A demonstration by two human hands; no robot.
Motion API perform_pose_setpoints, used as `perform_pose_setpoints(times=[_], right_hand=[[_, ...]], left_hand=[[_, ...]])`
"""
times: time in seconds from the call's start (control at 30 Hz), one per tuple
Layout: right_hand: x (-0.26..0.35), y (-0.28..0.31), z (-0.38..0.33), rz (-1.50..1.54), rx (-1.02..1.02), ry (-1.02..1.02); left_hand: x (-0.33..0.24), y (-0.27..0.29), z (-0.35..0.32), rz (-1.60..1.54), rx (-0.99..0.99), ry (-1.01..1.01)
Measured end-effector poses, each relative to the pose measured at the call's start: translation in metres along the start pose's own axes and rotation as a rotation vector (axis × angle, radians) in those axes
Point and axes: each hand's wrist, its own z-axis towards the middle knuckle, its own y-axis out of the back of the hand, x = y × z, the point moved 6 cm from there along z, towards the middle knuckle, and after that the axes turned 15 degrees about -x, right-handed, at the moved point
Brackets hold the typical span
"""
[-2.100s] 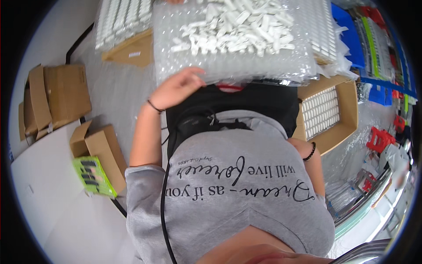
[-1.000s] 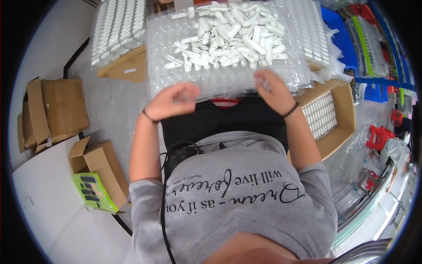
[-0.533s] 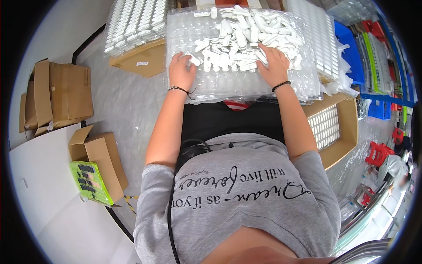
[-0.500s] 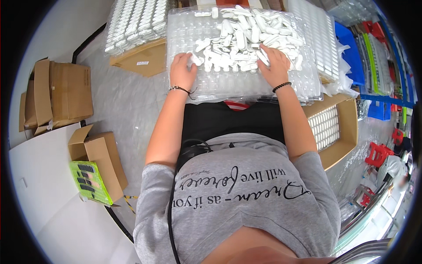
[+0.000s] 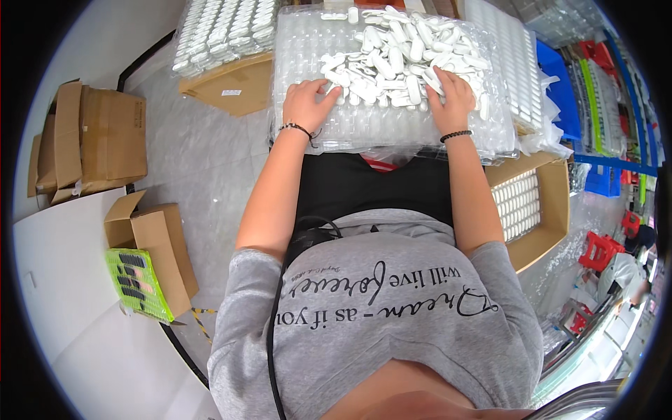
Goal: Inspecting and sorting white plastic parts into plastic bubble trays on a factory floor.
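Observation:
A heap of white oblong plastic pieces [image 5: 395, 59] lies on a stack of clear plastic trays [image 5: 297, 49] in front of me. At the heap's lower left edge rests my left hand [image 5: 305, 105], fingers curved and thumb held apart, beside a few pieces; no grip on one shows. My right hand [image 5: 452, 101] is at the heap's right side. Between its thumb and fingers is one white oblong piece [image 5: 432, 82]. The fingertips of both hands partly cover the pieces under them. Two pieces [image 5: 353, 15] lie apart at the trays' far edge.
Filled trays of white pieces [image 5: 224, 35] stand on a carton [image 5: 234, 91] at far left; more trays [image 5: 507, 63] stand at right. An open carton [image 5: 553, 210] holds white pieces near my right elbow. Brown boxes [image 5: 112, 140] sit at left, blue bins [image 5: 556, 91] at right.
My left hand has shifted a little rightward, and the white piece between its thumb and fingers no longer shows there. The heap's left edge is drawn in. My right hand has moved slightly right.

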Motion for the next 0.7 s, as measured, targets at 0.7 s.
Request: perform_pose_setpoints(times=[0.7], right_hand=[[0.004, 0.027, -0.013, 0.165, 0.155, -0.044]], left_hand=[[-0.028, 0.047, -0.051, 0.086, 0.027, 0.080]])
